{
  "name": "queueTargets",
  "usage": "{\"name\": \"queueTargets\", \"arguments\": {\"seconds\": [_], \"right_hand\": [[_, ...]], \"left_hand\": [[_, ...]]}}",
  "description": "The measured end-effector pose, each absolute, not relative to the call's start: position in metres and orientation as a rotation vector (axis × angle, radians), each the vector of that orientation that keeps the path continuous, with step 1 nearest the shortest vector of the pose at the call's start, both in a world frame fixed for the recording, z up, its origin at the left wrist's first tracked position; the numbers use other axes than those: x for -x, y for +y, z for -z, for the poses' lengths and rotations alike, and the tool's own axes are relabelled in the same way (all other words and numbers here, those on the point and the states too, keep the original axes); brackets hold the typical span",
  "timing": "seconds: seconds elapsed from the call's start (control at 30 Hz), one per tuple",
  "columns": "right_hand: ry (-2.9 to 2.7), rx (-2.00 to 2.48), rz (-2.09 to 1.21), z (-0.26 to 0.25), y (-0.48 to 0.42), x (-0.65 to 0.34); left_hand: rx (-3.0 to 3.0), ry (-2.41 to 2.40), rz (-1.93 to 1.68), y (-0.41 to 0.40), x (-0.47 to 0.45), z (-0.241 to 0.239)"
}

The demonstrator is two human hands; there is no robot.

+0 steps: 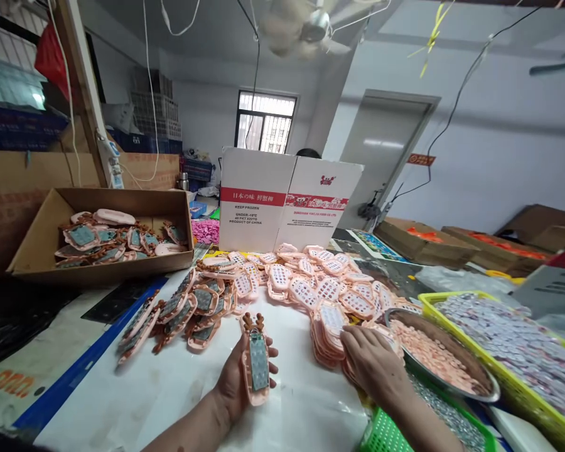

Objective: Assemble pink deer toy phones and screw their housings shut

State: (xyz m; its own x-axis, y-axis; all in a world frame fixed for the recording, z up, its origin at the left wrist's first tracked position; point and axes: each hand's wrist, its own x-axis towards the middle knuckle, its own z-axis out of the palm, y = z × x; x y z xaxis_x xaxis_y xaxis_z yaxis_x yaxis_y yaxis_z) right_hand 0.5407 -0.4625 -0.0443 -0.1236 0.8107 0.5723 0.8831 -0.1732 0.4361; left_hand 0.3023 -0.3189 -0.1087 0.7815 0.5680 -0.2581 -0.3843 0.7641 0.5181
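The white worktop (pixel 169 398) carries board-fitted pink casings (pixel 206 300) left of the left grip (pixel 233 380), perforated casings (pixel 329 287) beyond it, and a casing stack (pixel 326 346) beside the right grip (pixel 374 361).

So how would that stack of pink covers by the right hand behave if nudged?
The stack of pink covers would probably slide or topple, since its edges don't line up neatly. Each is likely stiff, looking like thin molded plastic.

From one head-worn camera we look forward and down, close above our left hand (pixel 232 375) and right hand (pixel 373 361), across the white worktable (pixel 306 405) to the barred window (pixel 266 122) far beyond.
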Motion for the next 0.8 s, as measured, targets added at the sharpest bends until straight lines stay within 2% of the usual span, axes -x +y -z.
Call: {"name": "queueTargets", "arguments": {"seconds": [0.27,0.57,0.7,0.8], "right_hand": [[-2.102,1.600,1.088,0.063,-0.447,-0.476],[-2.240,1.432,1.092,0.074,-0.450,-0.463],[-2.222,1.499,0.940,0.072,-0.458,-0.457],[-2.085,1.608,0.705,0.060,-0.459,-0.457]], "left_hand": [[-0.343,0.365,-0.571,-0.309,-0.297,0.110],[-0.354,0.098,-0.487,-0.310,-0.297,0.099],[-0.344,0.129,-0.510,-0.310,-0.296,0.096],[-0.337,0.182,-0.557,-0.308,-0.298,0.095]]}}
